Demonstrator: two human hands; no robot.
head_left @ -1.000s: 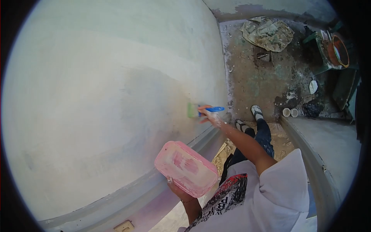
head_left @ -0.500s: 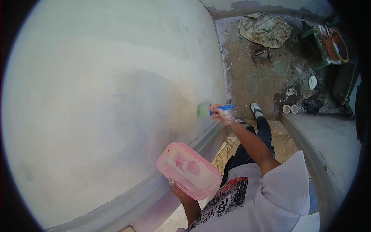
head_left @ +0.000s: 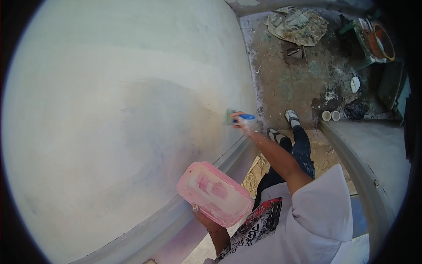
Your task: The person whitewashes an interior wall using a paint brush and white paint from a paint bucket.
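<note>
My right hand point(head_left: 241, 122) is closed round the blue handle of a paintbrush point(head_left: 248, 116), and white specks dot the hand and forearm. The brush's pale green bristles are at the wall point(head_left: 167, 119), near its right-hand corner; motion blurs them a little. Below, my left hand point(head_left: 203, 216) grips a pink plastic tub point(head_left: 214, 193) by its side and underside, with most of the fingers hidden beneath. Whitish paint coats the inside of the tub, with pinker patches showing in the middle. The wall is pale, with a greyish and yellowish patch left of the brush.
A crumpled, stained sheet point(head_left: 298, 26) lies on the dirty floor. An orange-rimmed bucket point(head_left: 383, 42) rests on a green stand point(head_left: 361, 46) at the far right. Two white cups point(head_left: 330, 115) sit by the ledge point(head_left: 351, 149). A grey sill point(head_left: 176, 209) runs along the wall's foot.
My right hand and the brush have moved slightly up and left along the wall, and the brush handle has swung. The tub in my left hand stays almost in place.
</note>
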